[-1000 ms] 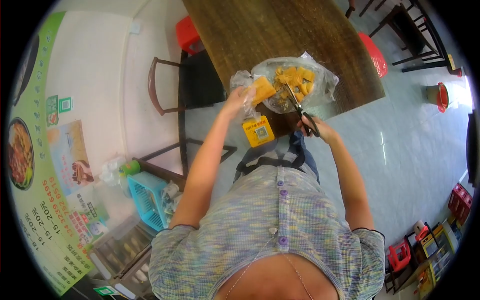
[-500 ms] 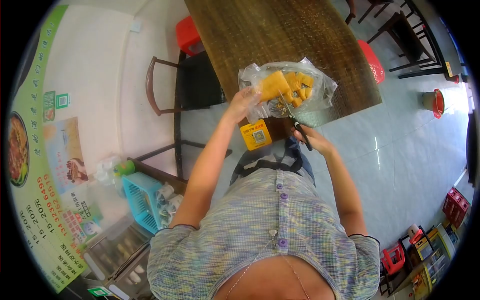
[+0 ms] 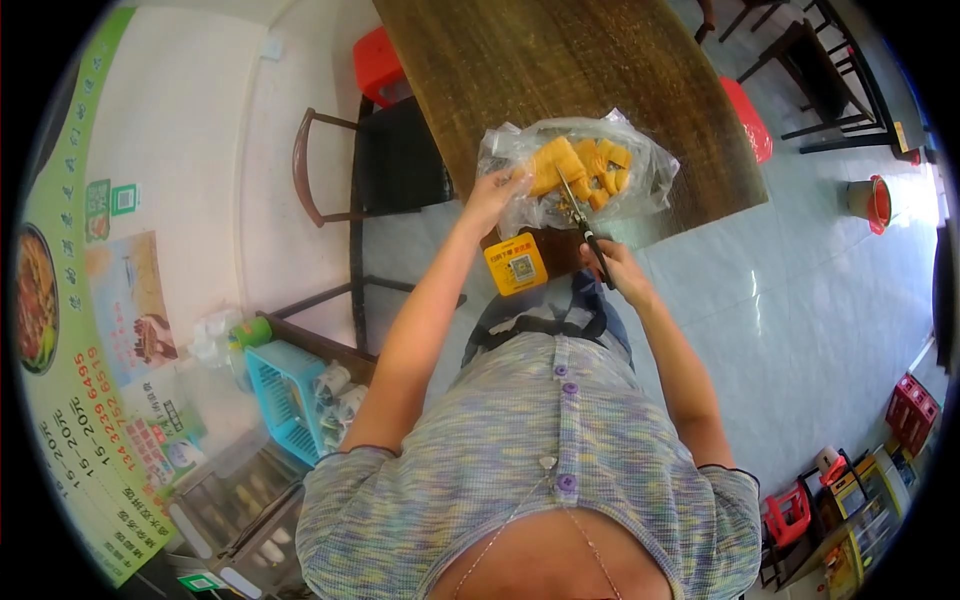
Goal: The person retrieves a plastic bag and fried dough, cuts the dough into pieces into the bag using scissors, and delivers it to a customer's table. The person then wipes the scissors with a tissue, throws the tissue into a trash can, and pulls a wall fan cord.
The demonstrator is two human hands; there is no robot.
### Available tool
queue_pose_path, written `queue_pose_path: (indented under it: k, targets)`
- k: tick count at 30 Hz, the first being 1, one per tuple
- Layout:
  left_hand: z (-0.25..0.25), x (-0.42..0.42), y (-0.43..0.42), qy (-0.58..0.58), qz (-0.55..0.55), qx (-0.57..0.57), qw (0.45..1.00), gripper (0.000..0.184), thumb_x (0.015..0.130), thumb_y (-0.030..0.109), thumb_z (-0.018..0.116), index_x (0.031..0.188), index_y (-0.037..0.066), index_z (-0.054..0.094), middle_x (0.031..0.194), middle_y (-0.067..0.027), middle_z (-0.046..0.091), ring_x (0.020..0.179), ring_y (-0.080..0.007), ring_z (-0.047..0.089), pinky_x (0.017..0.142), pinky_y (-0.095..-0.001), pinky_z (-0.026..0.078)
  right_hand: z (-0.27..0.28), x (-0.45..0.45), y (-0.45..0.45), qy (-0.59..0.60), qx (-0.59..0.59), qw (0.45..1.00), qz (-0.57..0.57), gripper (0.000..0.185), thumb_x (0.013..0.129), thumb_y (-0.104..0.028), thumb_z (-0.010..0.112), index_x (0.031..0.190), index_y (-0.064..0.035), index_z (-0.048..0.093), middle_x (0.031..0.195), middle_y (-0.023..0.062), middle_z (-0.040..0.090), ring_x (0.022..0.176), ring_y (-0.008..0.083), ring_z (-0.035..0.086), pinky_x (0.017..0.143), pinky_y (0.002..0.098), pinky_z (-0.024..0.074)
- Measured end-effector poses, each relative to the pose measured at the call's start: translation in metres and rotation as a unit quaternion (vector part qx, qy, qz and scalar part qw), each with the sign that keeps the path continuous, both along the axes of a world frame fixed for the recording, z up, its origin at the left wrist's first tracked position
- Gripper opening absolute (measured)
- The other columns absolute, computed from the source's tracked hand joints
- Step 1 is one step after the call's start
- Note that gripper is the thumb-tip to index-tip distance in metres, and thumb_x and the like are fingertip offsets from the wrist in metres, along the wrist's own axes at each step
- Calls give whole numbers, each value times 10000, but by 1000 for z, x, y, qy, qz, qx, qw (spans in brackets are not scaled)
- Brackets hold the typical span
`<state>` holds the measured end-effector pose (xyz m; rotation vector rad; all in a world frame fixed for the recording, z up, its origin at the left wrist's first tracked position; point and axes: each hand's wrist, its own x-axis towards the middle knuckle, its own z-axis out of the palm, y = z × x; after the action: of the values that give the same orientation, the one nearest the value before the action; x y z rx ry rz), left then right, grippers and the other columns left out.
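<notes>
My left hand is closed on a yellow-orange slab of food, whose exact kind I cannot make out. Cut chunks of the same stuff lie just right of the slab, on a spread clear plastic bag. In my right hand is a pair of black-handled scissors, fingers wrapped round the handles. The blades point away from me and lie against the slab's right end, close to the chunks. Part of the slab is hidden by my left fingers and the bag.
The bag rests near the front edge of a dark wooden table. A yellow QR-code card is at that edge. To the left are a black-seated chair, a red stool and a blue basket. A bucket stands right.
The scissors have swung slightly left and their handles have come closer together. The slab has tilted a little, and its right end looks shorter. The whole view has shifted slightly.
</notes>
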<state>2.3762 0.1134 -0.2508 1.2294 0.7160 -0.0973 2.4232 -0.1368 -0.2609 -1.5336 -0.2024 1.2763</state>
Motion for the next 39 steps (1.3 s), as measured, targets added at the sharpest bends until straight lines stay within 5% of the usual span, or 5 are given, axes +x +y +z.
queue_pose_path:
  k: [9,15,21,30,39]
  targets:
    - [-17,-2,7,32,-120,173,977,363,787,232,663,1041,-21,606,888,-60,634,756,-101,569,683,-244,450,-20,12,-7,39,-6,996,80,548,795,-582,513,820,-38,575,658,16,523,604,100,487,508,227,372]
    - [-15,-5,-1,23,-92,173,980,399,772,269,669,1066,6,605,913,-80,648,796,-104,572,711,-256,449,-12,11,-11,59,-19,995,78,592,836,-564,456,985,-1,562,724,35,555,652,102,518,514,211,395]
    - [21,7,-8,27,-213,273,938,355,776,269,665,1046,40,627,872,-49,650,745,-94,567,685,-256,454,-15,17,-5,105,27,993,41,533,805,-557,524,918,-38,559,710,14,517,641,97,490,521,221,384]
    - [0,8,9,41,-221,167,960,324,813,263,639,1028,22,626,848,-20,622,746,-75,534,677,-234,439,-8,16,1,-6,14,999,28,493,842,-483,513,811,7,565,590,29,512,537,98,495,468,231,342]
    - [9,14,7,23,-287,269,919,353,794,296,653,981,-4,630,796,-53,631,694,-96,532,633,-258,440,-14,31,8,60,2,998,30,471,835,-490,523,771,-25,561,593,20,515,525,91,489,473,214,352]
